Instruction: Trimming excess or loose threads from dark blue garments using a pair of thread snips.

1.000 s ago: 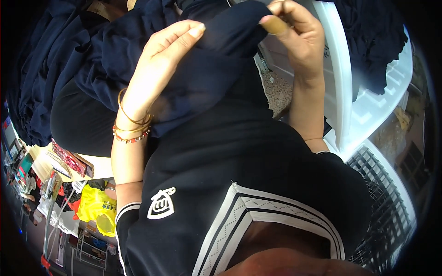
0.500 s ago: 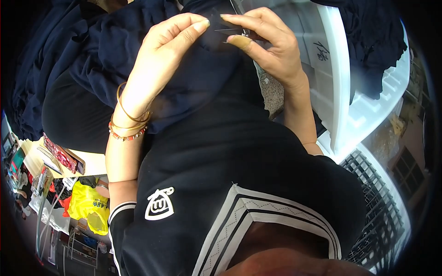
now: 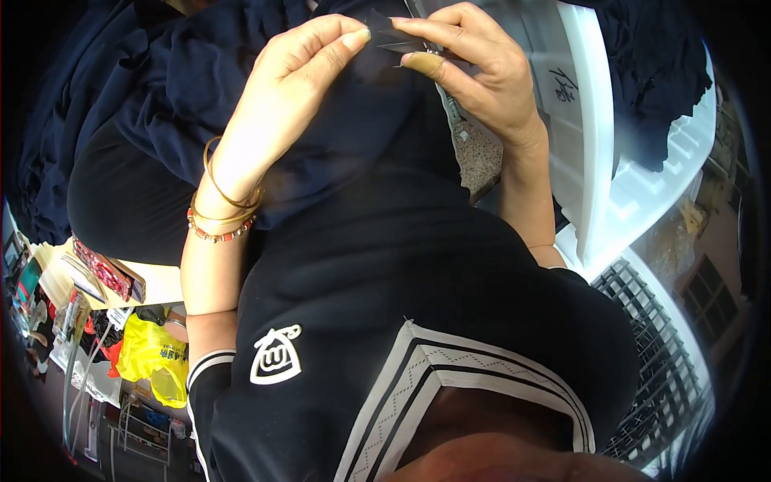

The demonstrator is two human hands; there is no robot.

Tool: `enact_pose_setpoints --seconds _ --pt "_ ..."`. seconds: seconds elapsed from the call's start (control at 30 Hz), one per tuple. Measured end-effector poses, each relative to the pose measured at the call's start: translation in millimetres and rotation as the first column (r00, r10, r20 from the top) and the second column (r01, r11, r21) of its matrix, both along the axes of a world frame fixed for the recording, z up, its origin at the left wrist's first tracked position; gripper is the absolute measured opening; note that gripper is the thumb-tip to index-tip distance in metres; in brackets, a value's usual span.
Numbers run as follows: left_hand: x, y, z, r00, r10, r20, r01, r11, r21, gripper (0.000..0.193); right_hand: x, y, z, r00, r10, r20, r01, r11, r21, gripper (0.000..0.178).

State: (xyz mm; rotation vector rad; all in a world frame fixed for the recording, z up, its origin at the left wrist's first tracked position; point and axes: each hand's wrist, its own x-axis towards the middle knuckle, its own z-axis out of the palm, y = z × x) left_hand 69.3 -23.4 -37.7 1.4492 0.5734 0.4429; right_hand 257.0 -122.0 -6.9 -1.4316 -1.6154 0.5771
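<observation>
Dark navy cloth (image 3: 337, 153) is spread over my lap, heaped toward the upper left. My left hand (image 3: 301, 76), a bracelet and bangles on its wrist, is closed in a pinch at the top centre. Between its fingertips and my right hand shows a small dark, thin piece, apparently cloth edge. My right hand (image 3: 482, 76) is closed around small thread snips (image 3: 393, 46), mostly hidden by the fingers. A thin pointed blade sticks out leftward toward my left fingertips. Yellowish tape or a cover wraps the right thumb.
A white plastic bin (image 3: 590, 128) stands at my right, with more dark cloth (image 3: 650, 80) beyond its wall. Below it is a white basket with a dark grid (image 3: 650, 345). On the left, a pale tabletop (image 3: 161, 283) carries a red patterned phone case (image 3: 100, 269); a yellow bag (image 3: 152, 353) lies below.
Both hands have risen slightly, and my right hand has shifted a little to the right. The left pinch and the right grip on the snips stay closed.
</observation>
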Motion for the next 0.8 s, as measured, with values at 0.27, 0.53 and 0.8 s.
enact_pose_setpoints --seconds 0.27,0.53,0.8 --pt "1.5 0.7 1.6 0.999 -0.038 -0.039 0.038 0.999 0.000 0.021 11.4 23.1 -46.6 0.965 0.261 -0.019 -0.205 0.798 0.567 0.027" --pt "0.2 0.3 0.1 0.998 -0.015 -0.058 0.015 1.000 -0.001 0.020 -0.3 -0.7 -7.0 0.997 0.015 -0.073 -0.015 1.000 0.000 0.023" --pt "6.0 -1.0 -2.8 0.999 0.040 0.017 -0.037 0.992 -0.123 0.020 -0.1 13.1 -51.5 0.903 0.094 -0.418 0.006 0.973 0.231 0.029"
